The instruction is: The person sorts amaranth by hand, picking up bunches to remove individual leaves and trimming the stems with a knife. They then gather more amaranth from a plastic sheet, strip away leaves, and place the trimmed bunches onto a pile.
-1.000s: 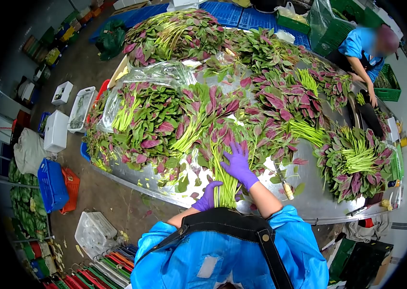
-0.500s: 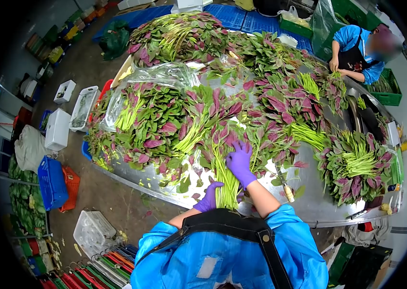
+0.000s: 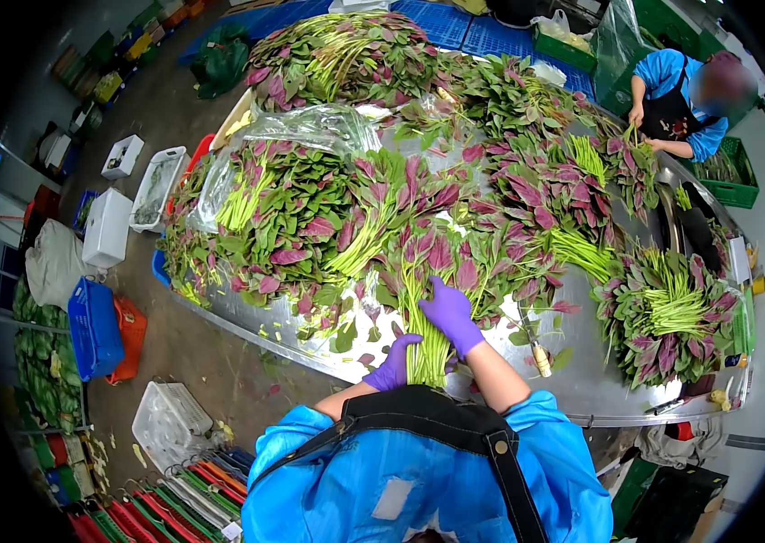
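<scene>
A bunch of amaranth greens (image 3: pixel 425 342) with pale green stems and purple-and-green leaves stands in front of my chest, stem ends toward me. My purple-gloved left hand (image 3: pixel 391 364) grips the lower stems from the left, thumb across them. Higher up on the right side, my gloved right hand (image 3: pixel 452 313) is closed on the stems just below the leaves; its fingertips are partly hidden. Another bunch of greens (image 3: pixel 366 237) lies just beyond on the left. To the right of my right hand, a knife with a pale handle (image 3: pixel 541 360) rests on the metal table (image 3: pixel 573 380).
Piled greens (image 3: pixel 337 59) cover the table's far side. A stack of bunches (image 3: pixel 672 308) sits at the right. Plastic sheeting (image 3: pixel 315 129) drapes the left pile. A co-worker (image 3: pixel 681 104) handles greens at the far right. Blue crate (image 3: pixel 95 330) and white basket (image 3: pixel 170 421) stand left.
My right hand's fingers have drawn in from spread above the leaves to closed against the stems. My left hand stays on the lower stems. The co-worker's hands have moved slightly apart.
</scene>
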Demonstrator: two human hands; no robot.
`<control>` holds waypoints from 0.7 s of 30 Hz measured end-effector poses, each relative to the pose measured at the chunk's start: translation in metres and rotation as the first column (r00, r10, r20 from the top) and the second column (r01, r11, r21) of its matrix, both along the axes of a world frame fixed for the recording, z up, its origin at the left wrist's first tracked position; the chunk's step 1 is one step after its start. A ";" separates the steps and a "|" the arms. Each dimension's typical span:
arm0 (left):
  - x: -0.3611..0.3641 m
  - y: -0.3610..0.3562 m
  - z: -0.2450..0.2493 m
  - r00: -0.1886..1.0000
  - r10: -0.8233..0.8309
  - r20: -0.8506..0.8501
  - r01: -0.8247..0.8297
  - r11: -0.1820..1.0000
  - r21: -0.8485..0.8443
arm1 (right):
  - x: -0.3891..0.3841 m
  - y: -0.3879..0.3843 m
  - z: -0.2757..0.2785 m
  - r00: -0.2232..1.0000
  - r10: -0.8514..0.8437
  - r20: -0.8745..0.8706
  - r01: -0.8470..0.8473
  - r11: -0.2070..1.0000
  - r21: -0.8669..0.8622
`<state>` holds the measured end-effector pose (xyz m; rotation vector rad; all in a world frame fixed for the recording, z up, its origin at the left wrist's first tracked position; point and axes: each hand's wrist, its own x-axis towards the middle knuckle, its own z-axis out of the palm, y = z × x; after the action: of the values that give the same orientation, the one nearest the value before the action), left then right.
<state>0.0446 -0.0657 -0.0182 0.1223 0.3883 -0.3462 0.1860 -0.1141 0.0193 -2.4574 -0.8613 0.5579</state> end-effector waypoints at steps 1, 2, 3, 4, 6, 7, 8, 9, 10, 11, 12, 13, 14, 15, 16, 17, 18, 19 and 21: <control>-0.001 0.001 -0.004 1.000 -0.014 0.019 0.015 1.000 -0.020 | 0.003 0.004 -0.004 1.000 -0.001 -0.002 0.001 1.000 0.002; -0.001 0.001 -0.001 1.000 -0.014 0.017 0.014 1.000 -0.017 | 0.005 0.009 -0.006 1.000 0.019 0.007 -0.018 0.996 -0.088; 0.000 0.001 0.004 1.000 0.002 -0.024 -0.003 0.999 -0.051 | 0.007 0.014 -0.008 0.999 0.041 0.016 -0.038 0.983 -0.178; 0.000 0.001 0.006 0.998 0.017 -0.065 -0.022 0.996 -0.084 | 0.008 0.018 -0.010 0.999 0.044 0.016 -0.041 0.983 -0.176; -0.001 0.001 0.005 0.998 0.018 -0.059 -0.023 0.997 -0.073 | 0.009 0.021 -0.014 0.996 0.066 0.061 -0.051 0.975 -0.216; 0.000 0.000 0.004 0.999 0.018 -0.051 -0.021 0.998 -0.064 | 0.012 0.020 -0.020 0.996 0.067 0.063 -0.051 0.974 -0.218; 0.001 0.000 0.005 0.999 0.019 -0.047 -0.022 0.998 -0.067 | 0.015 0.018 -0.024 0.991 0.081 0.109 -0.060 0.982 -0.178; 0.001 0.000 0.006 0.999 0.019 -0.034 -0.022 0.998 -0.066 | 0.018 0.016 -0.028 0.983 0.094 0.155 -0.073 0.988 -0.138; 0.002 0.001 0.006 1.000 0.020 -0.021 -0.022 0.998 -0.064 | 0.019 0.013 -0.032 0.983 0.097 0.159 -0.075 0.987 -0.139; 0.002 0.001 0.004 1.000 0.023 -0.016 -0.024 0.998 -0.064 | 0.019 0.010 -0.030 0.979 0.053 0.195 -0.036 0.995 -0.092; 0.001 0.001 0.001 1.000 0.022 -0.002 -0.022 0.999 -0.027 | 0.017 0.008 -0.029 0.973 0.009 0.230 0.001 0.999 -0.044; 0.000 0.000 -0.001 1.000 0.021 0.011 -0.021 1.000 0.008 | 0.014 0.003 -0.027 0.972 0.015 0.233 -0.004 0.999 -0.046; 0.000 0.001 0.001 0.999 0.034 0.011 -0.034 0.999 0.022 | 0.008 -0.002 -0.015 0.974 -0.051 0.222 0.022 0.991 0.134; 0.000 0.002 0.001 0.999 0.042 0.013 -0.042 0.999 0.019 | 0.001 -0.008 -0.003 0.974 -0.114 0.197 0.048 0.950 0.309; 0.000 0.001 0.002 0.998 0.057 -0.021 -0.057 0.998 0.000 | -0.007 -0.016 0.007 0.988 -0.121 0.095 0.077 0.923 0.377; -0.001 0.001 0.002 0.996 0.070 -0.057 -0.071 0.997 -0.020 | -0.011 -0.022 0.004 0.989 -0.116 0.094 0.073 0.925 0.372; -0.001 0.000 -0.002 0.996 0.073 -0.060 -0.074 0.997 -0.026 | -0.015 -0.030 0.002 0.990 -0.083 0.115 0.019 0.883 0.469; -0.002 -0.001 -0.008 0.996 0.071 -0.054 -0.073 0.997 -0.038 | -0.018 -0.035 0.000 0.989 -0.055 0.138 -0.032 0.828 0.560; 0.000 -0.001 -0.007 0.997 0.066 -0.046 -0.069 0.996 -0.053 | -0.021 -0.038 -0.009 0.992 -0.037 0.124 -0.054 0.755 0.654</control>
<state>0.0443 -0.0672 -0.0255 0.0478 0.4257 -0.2929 0.1650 -0.1520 0.0104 -1.8423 -0.9236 0.0559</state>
